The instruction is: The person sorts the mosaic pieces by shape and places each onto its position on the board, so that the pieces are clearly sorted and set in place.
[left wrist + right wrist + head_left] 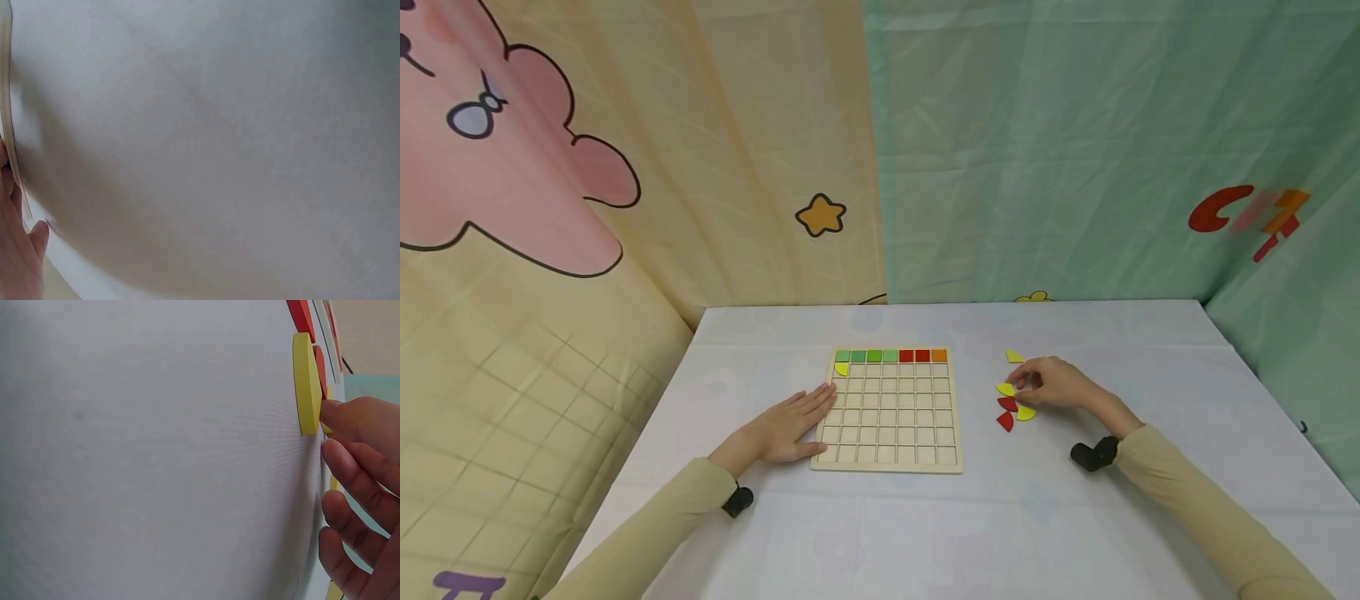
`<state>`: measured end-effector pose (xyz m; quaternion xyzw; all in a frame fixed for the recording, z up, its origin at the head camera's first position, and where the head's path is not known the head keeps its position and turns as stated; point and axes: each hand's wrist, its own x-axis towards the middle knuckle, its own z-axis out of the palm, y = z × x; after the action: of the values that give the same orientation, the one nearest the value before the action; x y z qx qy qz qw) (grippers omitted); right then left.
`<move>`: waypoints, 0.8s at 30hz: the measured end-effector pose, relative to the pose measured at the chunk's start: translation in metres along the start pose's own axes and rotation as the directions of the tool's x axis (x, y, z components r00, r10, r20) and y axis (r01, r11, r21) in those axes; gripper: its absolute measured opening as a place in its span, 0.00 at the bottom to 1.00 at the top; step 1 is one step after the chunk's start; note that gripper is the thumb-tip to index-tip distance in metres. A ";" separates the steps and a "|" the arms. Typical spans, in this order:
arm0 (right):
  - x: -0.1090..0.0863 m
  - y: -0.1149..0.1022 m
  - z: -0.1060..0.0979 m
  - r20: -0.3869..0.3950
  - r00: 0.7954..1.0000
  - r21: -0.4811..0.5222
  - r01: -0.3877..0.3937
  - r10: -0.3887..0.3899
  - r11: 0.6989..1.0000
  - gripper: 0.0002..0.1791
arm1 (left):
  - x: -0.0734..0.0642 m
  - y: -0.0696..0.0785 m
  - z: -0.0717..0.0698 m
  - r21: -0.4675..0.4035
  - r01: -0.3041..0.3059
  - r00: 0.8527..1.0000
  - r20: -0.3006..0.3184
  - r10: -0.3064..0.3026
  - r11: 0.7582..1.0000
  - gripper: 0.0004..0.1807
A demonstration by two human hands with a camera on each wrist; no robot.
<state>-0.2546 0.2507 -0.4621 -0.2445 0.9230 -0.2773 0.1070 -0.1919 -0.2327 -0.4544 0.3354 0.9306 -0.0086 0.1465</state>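
My left hand (793,427) lies flat with fingers spread, its fingertips and thumb on the left edge of a wooden grid board (887,468). In the left wrist view, part of that hand (19,250) shows beside the board's edge. At the right, my right hand (1056,383) has its thumb and index finger at a yellow quarter-circle piece (1004,389), pinching its edge. Red pieces (1006,422) and another yellow piece (1026,413) lie just below. In the right wrist view this nearer yellow piece (306,384) stands before the thumb; the other fingers are loosely bent.
Green, red and orange square tiles (915,356) fill the board's top row. One yellow quarter-circle (842,368) sits in the second row's first cell. Beyond my right hand lies another yellow piece (1014,357). A white cloth (887,542) covers the table; printed curtains (1075,150) hang behind.
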 end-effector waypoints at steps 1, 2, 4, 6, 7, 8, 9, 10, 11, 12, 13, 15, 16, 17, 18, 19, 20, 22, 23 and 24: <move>0.000 0.000 0.000 -0.001 1.000 -0.005 -0.001 0.001 1.000 0.13 | 0.000 0.000 0.000 -0.002 0.001 1.000 -0.001 -0.001 1.000 0.45; 0.000 -0.001 0.000 -0.003 1.000 -0.010 -0.002 0.002 1.000 0.13 | 0.000 0.000 0.000 -0.004 0.000 1.000 -0.002 0.000 1.000 0.45; -0.001 -0.002 -0.001 -0.007 1.000 -0.024 -0.008 0.008 1.000 0.13 | 0.000 0.000 0.000 -0.005 0.000 1.000 -0.002 0.000 1.000 0.45; -0.001 -0.004 -0.001 -0.011 1.000 -0.047 -0.001 0.001 0.999 0.12 | 0.000 0.000 0.000 -0.003 -0.001 1.000 0.002 0.001 1.000 0.45; -0.002 -0.005 -0.001 -0.015 1.000 -0.058 -0.001 0.000 0.998 0.12 | 0.000 0.000 -0.001 -0.002 -0.003 1.000 0.002 0.003 1.000 0.45; -0.002 -0.007 -0.002 -0.019 1.000 -0.068 -0.002 0.001 0.998 0.12 | 0.000 0.000 -0.001 -0.002 -0.005 1.000 0.002 0.005 1.000 0.45; -0.002 -0.008 -0.002 -0.023 1.000 -0.076 -0.005 0.004 0.997 0.11 | 0.000 0.000 -0.001 0.004 -0.002 1.000 0.004 0.002 1.000 0.45; -0.002 -0.009 -0.002 -0.027 1.000 -0.083 -0.006 0.004 0.997 0.11 | 0.000 0.000 -0.001 0.008 0.000 1.000 0.005 0.000 1.000 0.45; -0.002 -0.009 -0.002 -0.031 1.000 -0.089 -0.008 0.005 0.996 0.11 | 0.000 0.000 -0.001 0.012 0.001 1.000 0.006 -0.001 1.000 0.45; -0.002 -0.010 -0.002 -0.034 0.999 -0.094 -0.011 0.008 0.996 0.11 | 0.000 0.000 0.000 0.013 0.002 1.000 0.006 -0.002 1.000 0.45; -0.002 -0.010 -0.002 -0.038 0.999 -0.096 -0.015 0.011 0.995 0.11 | 0.000 -0.001 0.000 0.013 0.001 1.000 0.005 -0.001 1.000 0.45; -0.003 -0.011 -0.002 -0.042 0.999 -0.095 -0.019 0.015 0.995 0.12 | 0.000 -0.001 0.000 0.017 0.003 1.000 0.009 -0.003 1.000 0.45; -0.003 -0.011 -0.002 -0.045 0.999 -0.094 -0.019 0.015 0.995 0.12 | 0.000 0.000 -0.001 0.017 0.001 1.000 0.009 -0.001 1.000 0.45; -0.003 -0.011 -0.002 -0.049 0.999 -0.093 -0.020 0.015 0.996 0.12 | -0.001 0.000 -0.001 0.016 0.000 1.000 0.008 0.000 1.000 0.45; -0.003 -0.012 -0.002 -0.053 0.998 -0.094 -0.018 0.013 0.995 0.12 | -0.001 0.000 -0.001 0.011 -0.004 1.000 0.005 0.004 1.000 0.45; -0.002 -0.012 -0.002 -0.057 0.998 -0.093 -0.011 0.006 0.996 0.12 | -0.001 0.000 -0.001 0.013 -0.005 1.000 0.006 0.005 1.000 0.45; -0.002 -0.012 -0.001 -0.062 0.998 -0.097 -0.006 0.000 0.995 0.12 | -0.001 0.000 -0.002 0.016 -0.002 1.000 0.008 0.002 1.000 0.45; -0.002 -0.014 -0.001 -0.076 0.997 -0.102 0.003 -0.011 0.995 0.12 | -0.001 0.001 -0.002 0.012 -0.006 1.000 0.007 0.006 1.000 0.45; -0.002 -0.015 -0.001 -0.083 0.996 -0.104 0.008 -0.017 0.995 0.12 | -0.001 0.001 -0.002 0.006 -0.009 1.000 0.005 0.009 1.000 0.45; -0.001 -0.016 -0.001 -0.091 0.996 -0.105 0.009 -0.018 0.994 0.12 | -0.001 0.001 -0.002 0.001 -0.012 1.000 0.003 0.012 1.000 0.45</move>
<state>-0.2474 0.2399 -0.4520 -0.2430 0.9385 -0.2401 0.0497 -0.1913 -0.2323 -0.4518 0.3411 0.9284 -0.0089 0.1475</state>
